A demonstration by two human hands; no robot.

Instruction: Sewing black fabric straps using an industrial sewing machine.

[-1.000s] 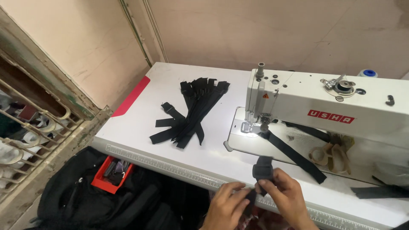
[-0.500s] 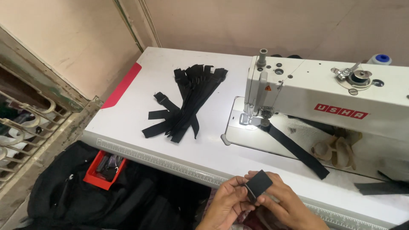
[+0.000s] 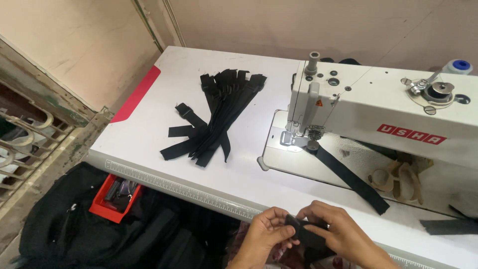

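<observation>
Both hands meet at the table's near edge, pinching a short black strap piece [image 3: 303, 233] between them. My left hand [image 3: 266, 234] grips its left end with thumb and fingers. My right hand [image 3: 338, 231] covers and holds its right part. Behind them stands a white sewing machine [image 3: 388, 112], and a long black strap [image 3: 348, 174] lies under its presser foot and runs toward me. A pile of several black straps [image 3: 219, 112] lies to the left on the white table [image 3: 149, 134].
A red tray [image 3: 112, 197] of small parts sits on a black bag [image 3: 74, 229] below the table's left corner. A metal grille [image 3: 25, 149] stands at far left. Another black strap end [image 3: 448, 226] lies at right. Scissors [image 3: 398, 179] rest on the machine bed.
The view has tilted down and closer. My hands have lowered the strap piece from upright to flat between them, at the table edge.
</observation>
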